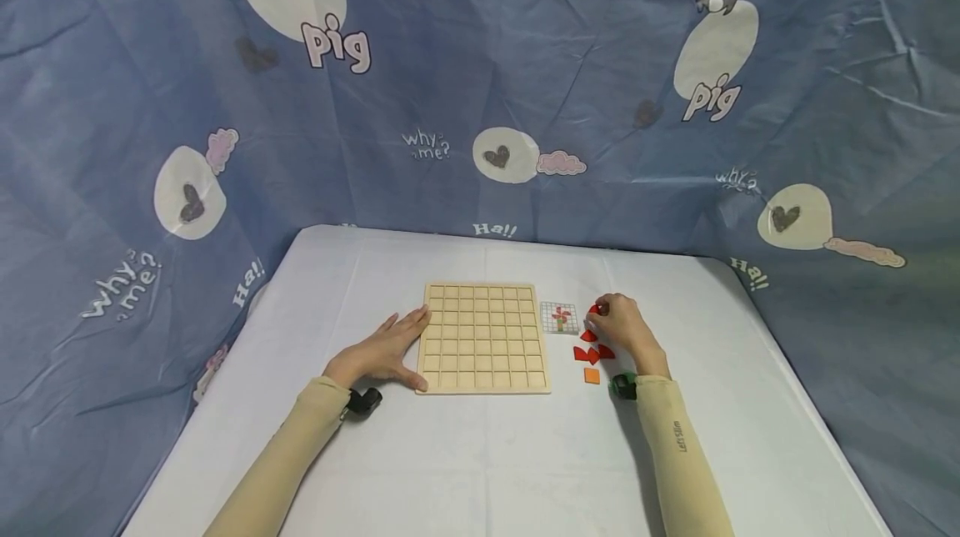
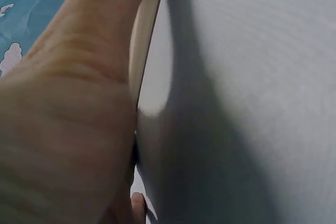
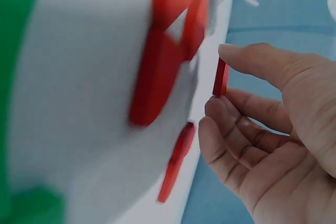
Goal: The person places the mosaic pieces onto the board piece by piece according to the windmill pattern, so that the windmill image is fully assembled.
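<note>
My left hand [image 1: 384, 348] rests at the left edge of a wooden grid board [image 1: 483, 340], its fingers and thumb spread and touching the rim. The left wrist view shows mostly that hand and a strip of the board's side [image 2: 143, 40]. To the right of the board, my right hand [image 1: 626, 325] pinches a thin red piece [image 3: 221, 77] between thumb and fingers, above the table. Several flat red pieces [image 1: 593, 356] lie below that hand, with an orange square [image 1: 592, 375] nearer me. A small pattern card [image 1: 559, 318], printed with a red flower on a grid, lies beside the board.
A white-covered table [image 1: 420, 470] carries everything. Blue printed cloth [image 1: 420, 87] hangs behind and at both sides. A black wrist device [image 1: 364, 402] sits on the left wrist, and another with green [image 1: 623, 386] on the right.
</note>
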The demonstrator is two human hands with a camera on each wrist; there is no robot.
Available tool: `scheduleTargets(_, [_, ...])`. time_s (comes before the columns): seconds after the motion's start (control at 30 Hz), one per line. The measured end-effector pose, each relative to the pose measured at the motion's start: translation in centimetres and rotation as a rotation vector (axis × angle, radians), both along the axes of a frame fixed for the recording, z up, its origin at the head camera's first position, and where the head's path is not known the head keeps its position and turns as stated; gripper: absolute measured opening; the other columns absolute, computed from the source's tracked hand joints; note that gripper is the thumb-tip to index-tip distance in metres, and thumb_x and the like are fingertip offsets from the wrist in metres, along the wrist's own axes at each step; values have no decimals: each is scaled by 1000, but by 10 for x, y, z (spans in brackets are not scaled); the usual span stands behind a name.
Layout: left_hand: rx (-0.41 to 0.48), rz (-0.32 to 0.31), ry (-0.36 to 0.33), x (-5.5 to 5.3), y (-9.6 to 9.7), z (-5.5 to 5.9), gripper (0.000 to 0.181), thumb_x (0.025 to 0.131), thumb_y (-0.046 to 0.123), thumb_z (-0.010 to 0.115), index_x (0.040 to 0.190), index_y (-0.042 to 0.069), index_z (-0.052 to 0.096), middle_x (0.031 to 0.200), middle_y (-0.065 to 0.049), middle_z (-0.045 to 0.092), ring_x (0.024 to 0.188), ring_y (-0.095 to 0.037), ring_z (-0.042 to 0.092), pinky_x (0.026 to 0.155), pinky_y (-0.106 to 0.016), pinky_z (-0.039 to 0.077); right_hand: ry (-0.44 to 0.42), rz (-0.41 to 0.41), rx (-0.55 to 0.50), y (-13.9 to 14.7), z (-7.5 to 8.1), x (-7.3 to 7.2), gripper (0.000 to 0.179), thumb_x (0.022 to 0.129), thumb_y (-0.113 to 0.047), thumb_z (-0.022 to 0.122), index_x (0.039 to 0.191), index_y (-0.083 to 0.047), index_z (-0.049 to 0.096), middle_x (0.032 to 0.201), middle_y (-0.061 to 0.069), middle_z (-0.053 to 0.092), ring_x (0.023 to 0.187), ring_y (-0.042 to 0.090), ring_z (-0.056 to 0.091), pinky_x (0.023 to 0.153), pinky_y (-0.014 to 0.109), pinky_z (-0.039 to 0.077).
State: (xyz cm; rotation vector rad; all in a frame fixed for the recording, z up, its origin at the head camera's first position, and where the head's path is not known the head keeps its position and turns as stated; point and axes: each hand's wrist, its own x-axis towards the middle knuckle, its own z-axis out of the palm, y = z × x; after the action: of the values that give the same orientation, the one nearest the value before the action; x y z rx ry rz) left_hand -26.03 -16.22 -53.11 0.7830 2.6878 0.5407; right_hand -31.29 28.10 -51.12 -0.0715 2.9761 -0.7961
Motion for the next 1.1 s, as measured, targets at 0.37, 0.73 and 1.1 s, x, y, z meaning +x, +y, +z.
scheduleTargets(0.37, [17, -2, -10, -1, 1, 0, 135, 60, 67, 78, 154, 0, 8, 163, -15, 2, 151, -31, 6, 123, -51, 0, 139, 157, -41, -57, 15, -9, 37, 86, -22, 73, 114, 1, 66, 99, 15, 65, 84, 23, 64, 71, 35, 56])
scheduleTargets(0.73, [20, -7, -2, -1, 0, -2, 134, 61, 67, 78, 154, 0, 9, 163, -16, 3, 151, -32, 7, 123, -52, 0, 125, 278, -86, -121, 7, -21, 36, 85, -22, 75, 112, 0, 68, 100, 12, 65, 89, 22, 63, 74, 32, 56])
scheduleTargets(1.1, [14, -8, -9, -3, -1, -5, 134, 61, 68, 77, 154, 2, 7, 163, -14, 2, 151, -30, 6, 123, -51, 0, 131, 364, -68, -157, -7, -26, 33, 88, -22, 72, 112, 0, 68, 99, 11, 66, 86, 17, 62, 73, 28, 56])
